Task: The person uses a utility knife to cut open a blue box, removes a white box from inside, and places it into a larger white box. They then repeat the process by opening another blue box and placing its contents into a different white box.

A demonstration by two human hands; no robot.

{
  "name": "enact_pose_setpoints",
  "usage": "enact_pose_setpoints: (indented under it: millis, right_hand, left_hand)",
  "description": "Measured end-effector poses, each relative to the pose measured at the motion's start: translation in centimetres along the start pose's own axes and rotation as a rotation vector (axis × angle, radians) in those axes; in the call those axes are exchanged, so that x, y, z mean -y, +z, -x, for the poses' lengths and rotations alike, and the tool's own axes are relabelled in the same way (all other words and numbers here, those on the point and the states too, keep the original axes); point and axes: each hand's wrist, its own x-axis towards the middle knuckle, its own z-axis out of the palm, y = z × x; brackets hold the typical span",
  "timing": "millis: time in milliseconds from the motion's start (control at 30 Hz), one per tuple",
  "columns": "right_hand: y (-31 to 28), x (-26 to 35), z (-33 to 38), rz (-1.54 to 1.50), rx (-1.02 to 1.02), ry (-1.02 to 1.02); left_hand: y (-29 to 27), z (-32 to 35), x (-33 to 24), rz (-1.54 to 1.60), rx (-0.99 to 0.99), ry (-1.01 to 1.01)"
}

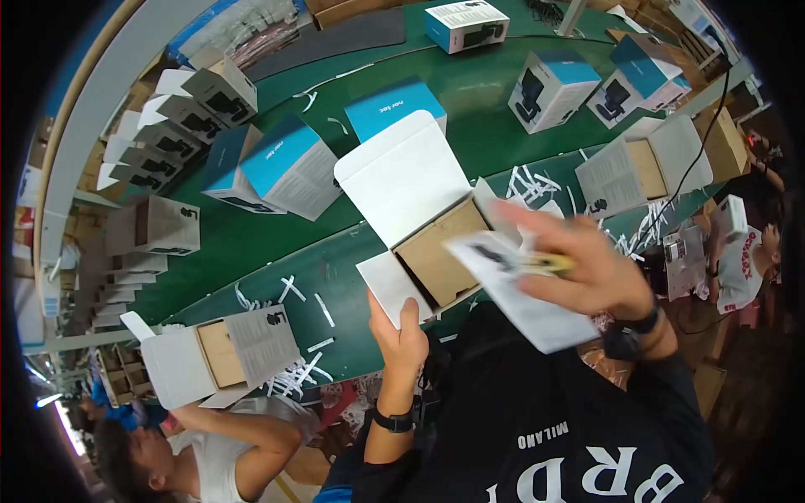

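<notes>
My left hand (401,334) grips the near flap of an open white carton (402,180) with a brown cardboard insert (440,251), its lid flap raised toward the green belt. My right hand (587,264) hovers just right of the carton's opening, blurred, holding a white printed leaflet (524,298) and a small yellow item (549,264). The leaflet's far corner overlaps the carton's right edge.
Green conveyor belt (470,92) carries several blue-and-white boxes (281,168) and another open carton (641,163). A third open carton with a leaflet (218,352) lies left, by a co-worker (210,444). White paper strips litter the belt. Flat-packed boxes (159,142) stack at far left. Another person (742,260) sits right.
</notes>
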Motion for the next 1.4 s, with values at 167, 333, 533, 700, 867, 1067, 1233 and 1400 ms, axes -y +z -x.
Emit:
enact_pose_setpoints:
  millis: [167,333,533,700,867,1067,1233,1400]
  right_hand:
    - [6.9,-2.2,-8.4,0.207,-0.333,-0.367]
    - [13.1,-2.6,-9.9,0.301,-0.581,-0.459]
    - [16.0,-4.3,-8.4,0.097,-0.777,-0.773]
    - [16.7,-4.3,-9.1,0.003,-0.928,-0.593]
    - [16.2,-5.6,-4.9,0.072,-0.696,-0.523]
    - [14.4,-4.0,-6.1,0.543,-0.817,-0.789]
    - [15.5,-7.0,-2.8,0.126,-0.414,-0.579]
    - [16.4,-6.9,-1.1,0.291,-0.352,-0.497]
  left_hand:
    - [1.3,0.8,-0.7,-0.025,0.033,0.095]
    - [1.1,1.6,0.4,0.022,-0.007,0.049]
    - [0.2,1.0,1.8,-0.006,-0.027,0.163]
    - [0.2,1.0,0.6,0.052,-0.008,0.045]
    - [0.8,1.3,0.1,-0.004,0.003,0.116]
    - [0.7,2.1,0.7,0.136,-0.096,0.018]
    - [0.3,1.8,-0.4,0.167,-0.043,0.03]
    - [0.0,2.1,-0.1,0.163,-0.019,0.022]
